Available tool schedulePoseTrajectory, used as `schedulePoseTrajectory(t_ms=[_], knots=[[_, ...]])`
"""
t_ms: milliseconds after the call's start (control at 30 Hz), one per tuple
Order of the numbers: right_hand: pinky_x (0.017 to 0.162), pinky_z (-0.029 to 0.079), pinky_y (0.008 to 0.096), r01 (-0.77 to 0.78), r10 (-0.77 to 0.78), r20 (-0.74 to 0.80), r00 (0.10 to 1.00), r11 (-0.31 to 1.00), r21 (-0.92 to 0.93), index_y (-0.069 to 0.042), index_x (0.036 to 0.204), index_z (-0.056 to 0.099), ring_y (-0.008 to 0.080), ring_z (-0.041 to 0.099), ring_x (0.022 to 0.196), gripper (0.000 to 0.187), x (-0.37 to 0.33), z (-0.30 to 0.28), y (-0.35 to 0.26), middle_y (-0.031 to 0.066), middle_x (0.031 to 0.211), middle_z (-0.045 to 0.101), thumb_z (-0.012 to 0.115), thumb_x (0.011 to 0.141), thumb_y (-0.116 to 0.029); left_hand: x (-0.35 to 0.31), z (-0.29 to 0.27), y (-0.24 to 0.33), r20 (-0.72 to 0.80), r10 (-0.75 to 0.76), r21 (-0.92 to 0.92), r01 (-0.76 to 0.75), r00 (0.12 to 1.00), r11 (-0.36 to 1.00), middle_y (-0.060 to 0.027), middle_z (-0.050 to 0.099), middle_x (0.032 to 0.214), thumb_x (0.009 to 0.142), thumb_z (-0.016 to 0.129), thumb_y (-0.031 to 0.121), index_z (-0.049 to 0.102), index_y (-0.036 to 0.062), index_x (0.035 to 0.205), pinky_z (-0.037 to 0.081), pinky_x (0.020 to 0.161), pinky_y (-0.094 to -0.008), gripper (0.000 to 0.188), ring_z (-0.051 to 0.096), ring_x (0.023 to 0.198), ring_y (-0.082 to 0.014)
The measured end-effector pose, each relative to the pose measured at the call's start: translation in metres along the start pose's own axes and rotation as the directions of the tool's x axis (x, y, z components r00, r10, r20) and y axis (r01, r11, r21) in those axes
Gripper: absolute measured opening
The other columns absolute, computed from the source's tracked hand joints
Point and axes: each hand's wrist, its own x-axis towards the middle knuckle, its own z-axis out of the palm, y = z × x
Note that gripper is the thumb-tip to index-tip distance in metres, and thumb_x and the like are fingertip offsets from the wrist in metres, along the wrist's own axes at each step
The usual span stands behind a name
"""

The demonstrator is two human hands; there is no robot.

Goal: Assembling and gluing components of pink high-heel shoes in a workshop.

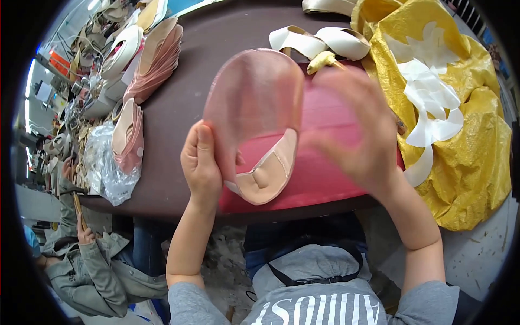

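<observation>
My left hand [201, 160] grips the left edge of a pink shoe upper [254, 86], thumb on the near face. The upper is held up above the table, its glossy, partly see-through pink front upward and its beige-lined heel [268, 176] at the bottom. An opening between the two shows the red sheet [325, 179] on the table. My right hand [360, 127] is blurred by motion to the right of the upper, thumb and fingers apart, with nothing visible between them. Beyond it lies a brush-like tool with a yellow, crusted head [324, 61]; its other end is hidden.
Cream-white shoe uppers [341, 42] lie at the back of the brown table [168, 135]. Stacked pink uppers [157, 62] and a clear plastic bag [108, 157] are at left. A yellow woven sack [466, 157] with white scraps [433, 97] stands right. Another person [103, 276] works lower left.
</observation>
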Motion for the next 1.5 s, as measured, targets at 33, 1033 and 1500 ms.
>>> schedulePoseTrajectory(t_ms=[33,1033,1500], knots=[[0.102,0.042,0.0407,0.286,-0.282,0.046,0.958,0.947,-0.148,-0.005,0.122,0.058,0.0211,0.06,0.101,0.044,-0.01,0.007,-0.002,0.0067,0.111,0.064,0.072,0.081,-0.015,0.001,-0.005,-0.005,0.003,0.004,-0.034,-0.004,1.0,0.999,-0.0047,0.064,0.081,0.098,0.053,0.02,0.056,-0.0009,0.114,0.047,0.069,-0.0209,0.026,0.057,0.064,-0.0116],[0.082,0.03,0.033,0.882,-0.117,0.938,0.325,0.395,-0.257,-0.008,0.088,0.066,0.0175,0.04,0.08,0.015,0.017,0.118,-0.017,0.0045,0.089,0.049,0.06,0.075,-0.012,-0.051,-0.102,-0.037,0.759,0.024,0.65,-0.76,0.65,0.004,-0.0115,0.061,0.11,0.075,0.061,0.008,0.06,-0.0021,0.121,0.041,0.063,-0.0276,0.047,0.044,0.066,-0.0188],[0.078,0.034,0.0317,0.684,-0.135,0.879,0.457,0.685,-0.251,-0.007,0.107,0.063,0.0184,0.045,0.085,0.03,0.008,0.109,0.001,0.0048,0.099,0.051,0.06,0.082,-0.023,-0.017,-0.099,0.006,0.859,-0.103,0.487,-0.862,0.501,-0.139,-0.0091,0.062,0.081,0.076,0.06,0.007,0.063,-0.0005,0.109,0.04,0.08,-0.0284,0.035,0.046,0.071,-0.0188]])
